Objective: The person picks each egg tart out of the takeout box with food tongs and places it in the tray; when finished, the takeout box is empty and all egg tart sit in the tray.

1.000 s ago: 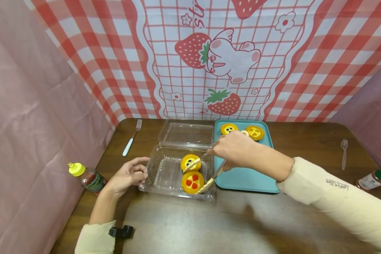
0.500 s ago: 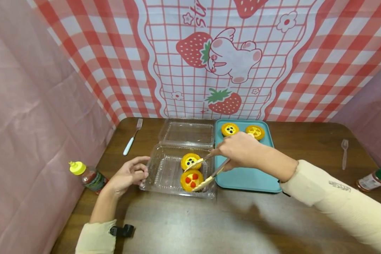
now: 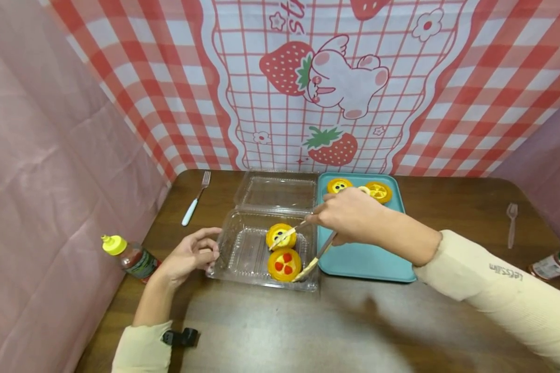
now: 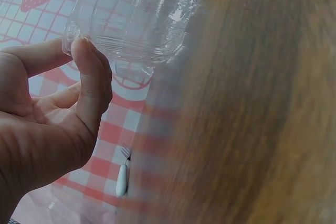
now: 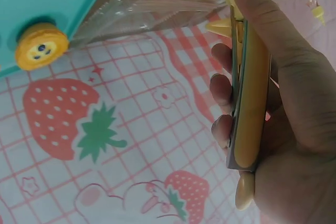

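My right hand [image 3: 350, 213] grips a pair of tongs [image 5: 253, 87] with cream-coloured tips. The tongs are spread over a clear plastic container [image 3: 245, 254]: one tip lies across a blueberry-topped tart [image 3: 280, 235], the other stands at the right side of a strawberry-topped tart [image 3: 283, 264]. Both tarts sit side by side in the container's right half. At the container's left edge my left hand [image 3: 189, 259] pinches the rim between thumb and finger, as the left wrist view shows. The right hand partly hides the tray behind it.
A teal tray [image 3: 366, 267] adjoins the container, with a blueberry tart [image 5: 42, 48] and a yellow-topped tart [image 3: 378, 192] at its back. The container's lid [image 3: 277, 191] lies open behind. Around are a fork [image 3: 196, 199], a sauce bottle [image 3: 133, 259], a pink fork [image 3: 511, 225] and a green-capped jar [image 3: 554, 261].
The tongs have spread wider; the near tip has moved right, off the strawberry tart's top to its side. The left hand keeps its place on the rim.
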Demonstrator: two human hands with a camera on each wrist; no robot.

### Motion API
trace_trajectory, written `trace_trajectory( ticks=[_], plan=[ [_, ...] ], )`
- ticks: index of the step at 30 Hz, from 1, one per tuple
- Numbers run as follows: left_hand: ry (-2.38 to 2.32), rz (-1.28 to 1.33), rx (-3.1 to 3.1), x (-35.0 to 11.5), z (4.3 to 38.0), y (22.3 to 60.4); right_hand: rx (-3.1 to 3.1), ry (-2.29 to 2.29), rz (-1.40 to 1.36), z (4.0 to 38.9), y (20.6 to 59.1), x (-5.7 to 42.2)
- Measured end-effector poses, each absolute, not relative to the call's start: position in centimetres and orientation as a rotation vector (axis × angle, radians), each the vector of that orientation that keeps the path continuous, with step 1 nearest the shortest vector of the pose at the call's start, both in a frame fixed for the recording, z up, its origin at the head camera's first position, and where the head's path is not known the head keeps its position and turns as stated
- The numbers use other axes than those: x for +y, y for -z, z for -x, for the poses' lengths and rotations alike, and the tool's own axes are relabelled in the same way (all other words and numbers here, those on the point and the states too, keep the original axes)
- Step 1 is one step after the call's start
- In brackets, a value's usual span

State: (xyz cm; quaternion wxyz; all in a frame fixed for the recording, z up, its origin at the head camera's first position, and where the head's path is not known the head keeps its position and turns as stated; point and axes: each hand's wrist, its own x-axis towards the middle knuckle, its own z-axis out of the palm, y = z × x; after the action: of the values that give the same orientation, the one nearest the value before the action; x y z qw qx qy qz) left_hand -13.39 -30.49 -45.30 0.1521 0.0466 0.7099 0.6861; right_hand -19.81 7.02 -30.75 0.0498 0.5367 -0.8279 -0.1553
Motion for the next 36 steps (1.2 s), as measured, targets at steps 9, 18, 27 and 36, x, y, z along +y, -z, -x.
trace_trajectory(
  ticks=[9,18,27,36],
  plan=[
    [-1.988,-0.137,2.026,-30.4,13.5,45.2,-2.426,0.629,-1.637,18.8,29.1,6.1],
    [-1.995,-0.123,2.039,-30.4,13.5,45.3,-2.31,0.733,-1.659,17.9,30.5,4.8],
    [-2.008,-0.117,2.024,-30.4,13.6,45.5,-2.438,0.628,-1.669,19.1,31.6,6.1],
    [-2.018,-0.124,2.006,-30.5,13.5,45.5,-2.463,0.488,-1.674,19.6,32.0,6.7]
  ],
)
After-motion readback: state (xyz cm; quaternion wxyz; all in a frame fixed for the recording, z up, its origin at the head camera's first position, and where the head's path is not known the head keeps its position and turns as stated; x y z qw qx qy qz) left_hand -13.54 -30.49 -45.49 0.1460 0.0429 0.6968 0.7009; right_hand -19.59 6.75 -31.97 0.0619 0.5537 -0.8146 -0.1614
